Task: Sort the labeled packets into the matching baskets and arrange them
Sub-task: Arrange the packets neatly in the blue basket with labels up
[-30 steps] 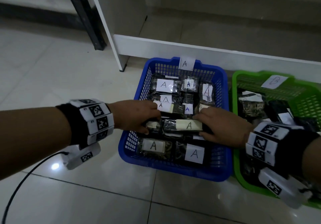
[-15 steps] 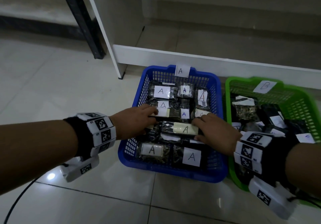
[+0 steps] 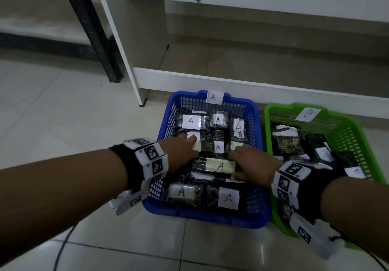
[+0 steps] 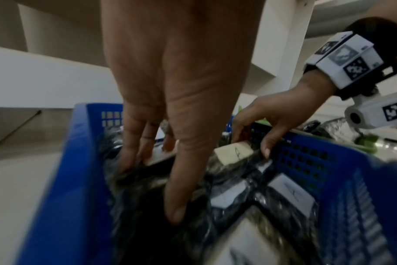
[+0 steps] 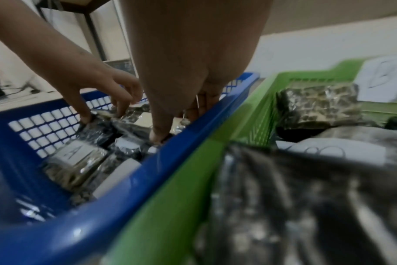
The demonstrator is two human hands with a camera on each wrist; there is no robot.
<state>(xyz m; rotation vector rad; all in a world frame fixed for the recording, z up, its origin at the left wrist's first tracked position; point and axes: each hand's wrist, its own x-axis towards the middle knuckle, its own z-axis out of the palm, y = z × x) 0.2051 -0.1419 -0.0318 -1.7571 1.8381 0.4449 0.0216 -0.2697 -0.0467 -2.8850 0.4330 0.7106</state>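
Note:
A blue basket [image 3: 202, 216] tagged A holds several dark packets with A labels. In its middle lies a packet with a cream A label [image 3: 220, 165]. My left hand [image 3: 189, 153] holds the packet's left end, fingers on the far side and thumb on the near side. My right hand [image 3: 242, 163] pinches the right end between thumb and fingers, which shows plainly in the left wrist view at the cream label [image 4: 235, 154]. To the right stands a green basket [image 3: 267, 123] tagged B, with several dark packets in it; my right wrist hides part of them.
A white shelf unit [image 3: 210, 81] stands right behind both baskets, its side panel [image 3: 117, 45] at the left. A black metal leg [image 3: 92, 28] stands further left. Pale floor tiles [image 3: 63, 113] lie left of and in front of the baskets. A cable [image 3: 63, 249] trails from my left wrist.
The head view has tilted up, so the baskets sit lower in frame. Both hands stay at the ends of the middle A packet in the blue basket.

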